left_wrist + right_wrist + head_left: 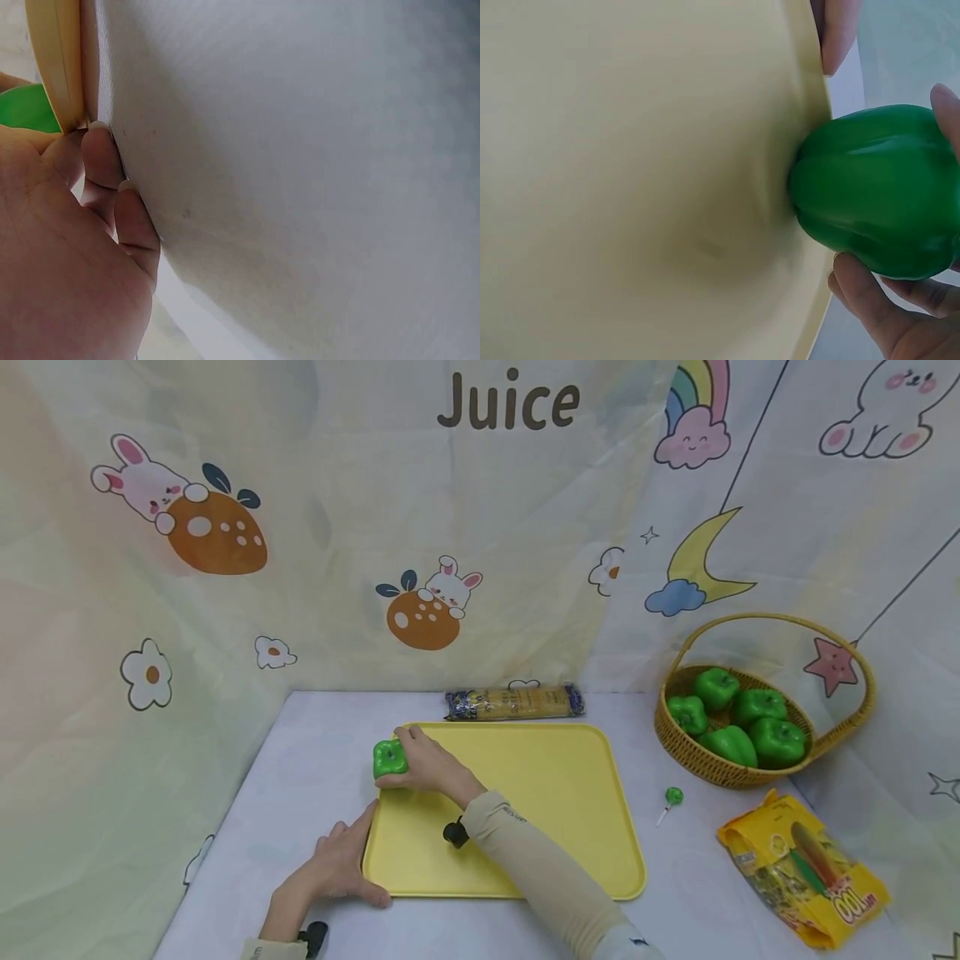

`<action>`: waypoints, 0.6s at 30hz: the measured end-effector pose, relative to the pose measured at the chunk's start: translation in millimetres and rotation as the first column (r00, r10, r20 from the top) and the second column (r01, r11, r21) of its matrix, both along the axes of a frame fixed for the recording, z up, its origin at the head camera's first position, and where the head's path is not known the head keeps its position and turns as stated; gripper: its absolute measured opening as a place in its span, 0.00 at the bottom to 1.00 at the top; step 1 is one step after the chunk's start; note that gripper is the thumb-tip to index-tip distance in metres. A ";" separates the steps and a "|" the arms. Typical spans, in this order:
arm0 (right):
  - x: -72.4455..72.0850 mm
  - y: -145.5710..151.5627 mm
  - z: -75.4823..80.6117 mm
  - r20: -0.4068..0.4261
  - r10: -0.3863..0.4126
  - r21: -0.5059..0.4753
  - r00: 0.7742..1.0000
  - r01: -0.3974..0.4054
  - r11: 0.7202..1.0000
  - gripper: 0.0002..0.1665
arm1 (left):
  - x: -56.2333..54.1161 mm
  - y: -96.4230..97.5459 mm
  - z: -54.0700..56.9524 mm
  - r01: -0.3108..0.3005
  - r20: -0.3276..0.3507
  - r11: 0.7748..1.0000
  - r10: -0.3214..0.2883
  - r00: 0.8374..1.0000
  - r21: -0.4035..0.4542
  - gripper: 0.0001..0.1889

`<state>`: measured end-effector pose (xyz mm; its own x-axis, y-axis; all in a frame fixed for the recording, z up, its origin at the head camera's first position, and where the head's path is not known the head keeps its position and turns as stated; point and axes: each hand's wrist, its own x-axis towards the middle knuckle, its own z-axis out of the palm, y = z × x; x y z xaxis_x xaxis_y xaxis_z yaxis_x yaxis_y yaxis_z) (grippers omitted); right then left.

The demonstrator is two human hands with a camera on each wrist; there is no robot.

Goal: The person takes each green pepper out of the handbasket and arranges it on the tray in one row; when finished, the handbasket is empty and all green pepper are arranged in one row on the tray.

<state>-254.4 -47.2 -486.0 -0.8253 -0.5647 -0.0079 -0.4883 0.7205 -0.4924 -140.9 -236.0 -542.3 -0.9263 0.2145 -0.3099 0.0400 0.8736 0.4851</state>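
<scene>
A glossy green bell pepper (390, 758) is gripped in my right hand (431, 767) at the upper left corner of a yellow tray (525, 810). In the right wrist view, thumb and fingers hold the pepper (877, 187) from opposite sides, its near end over the tray's rim (810, 82). My left hand (341, 864) lies against the tray's left edge with thumb and index finger spread about the near left corner. From the left wrist, some fingertips of that hand (75, 247) show bent against the white tabletop, beside the tray's rim (56, 52).
A wicker basket (701, 760) of several green peppers and apple-like fruits stands at the right. Near it lie a green lollipop (674, 796) and a yellow snack bag (810, 868). A long packet (517, 702), seemingly noodles, lies behind the tray, before a printed cloth backdrop (337, 527).
</scene>
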 end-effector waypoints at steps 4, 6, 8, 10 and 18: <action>-0.6 4.2 1.5 -0.002 -0.007 -0.007 1.000 0.007 1.000 0.53 | -1.6 0.3 -1.3 0.005 -0.003 1.000 -0.005 1.000 0.003 0.83; -1.0 7.9 1.4 0.001 -0.018 -0.012 1.000 0.018 1.000 0.54 | -2.6 0.5 -2.5 0.003 -0.001 1.000 -0.003 1.000 0.005 0.84; -1.4 13.1 0.8 -0.001 -0.029 -0.010 1.000 0.029 1.000 0.56 | -3.4 1.0 -3.5 0.001 0.001 1.000 -0.001 1.000 0.005 0.84; -1.7 19.7 0.0 -0.010 -0.037 -0.002 0.999 0.037 0.999 0.58 | -3.9 1.4 -4.5 -0.005 0.007 1.000 0.005 1.000 0.003 0.84; -1.1 52.3 1.1 0.001 -0.055 -0.010 0.998 0.055 0.998 0.60 | -1.7 0.6 -2.9 -0.022 0.019 1.000 0.022 1.000 0.000 0.84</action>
<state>-255.5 5.1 -485.0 -0.8553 -0.5181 -0.0030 -0.4474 0.7414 -0.5002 -142.5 -235.4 -545.2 -0.9247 0.1944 -0.3273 0.0120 0.8743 0.4853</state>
